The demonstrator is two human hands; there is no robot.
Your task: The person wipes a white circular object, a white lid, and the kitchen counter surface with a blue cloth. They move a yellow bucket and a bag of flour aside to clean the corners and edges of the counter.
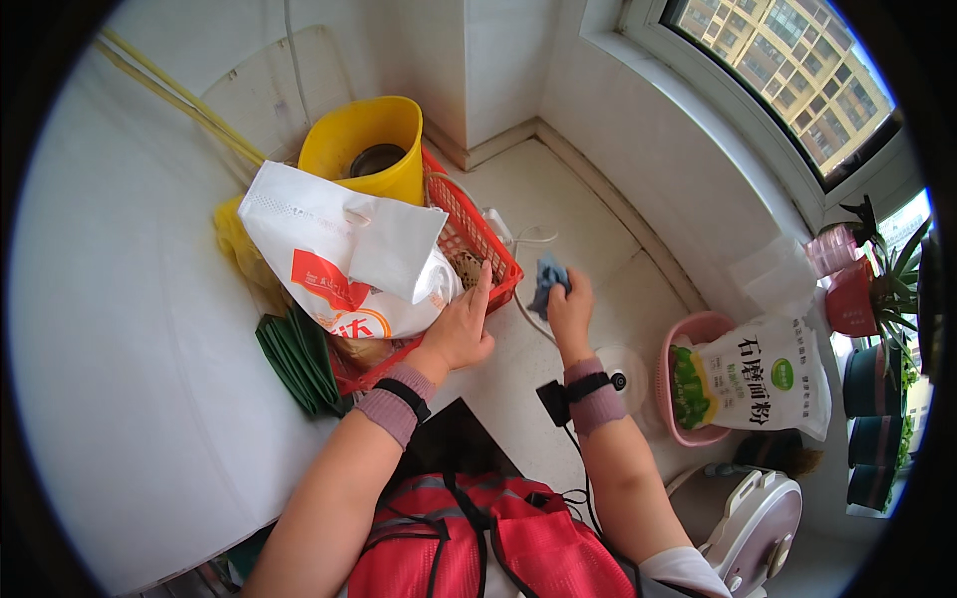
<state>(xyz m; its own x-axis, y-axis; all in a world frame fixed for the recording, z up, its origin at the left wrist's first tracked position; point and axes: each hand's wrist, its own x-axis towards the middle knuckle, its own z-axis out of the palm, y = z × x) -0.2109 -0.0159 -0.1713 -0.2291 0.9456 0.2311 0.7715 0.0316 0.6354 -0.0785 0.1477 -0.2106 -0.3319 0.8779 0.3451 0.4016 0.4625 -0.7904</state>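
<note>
A red plastic basket [465, 217] stands on the white surface ahead of me, holding a white plastic bag [299, 224] with red and orange printing. My left hand [457, 329] lies over the basket's near rim, beside the bag. Its index finger is stretched out and its thumb stands apart; the other fingers are mostly hidden, so a grip on the rim cannot be made out. To the right, my right hand [572, 310] is closed on a crumpled blue cloth [550, 282], held over or on the white surface.
Behind the bag is a yellow bin [359, 134]. A power strip [495, 223] and white cable lie right of the basket. Folded green material [299, 366] sits at left. At right are a pink basket [677, 418] with a flour bag [770, 374], an electric cooker [759, 531] and potted plants [852, 299].
</note>
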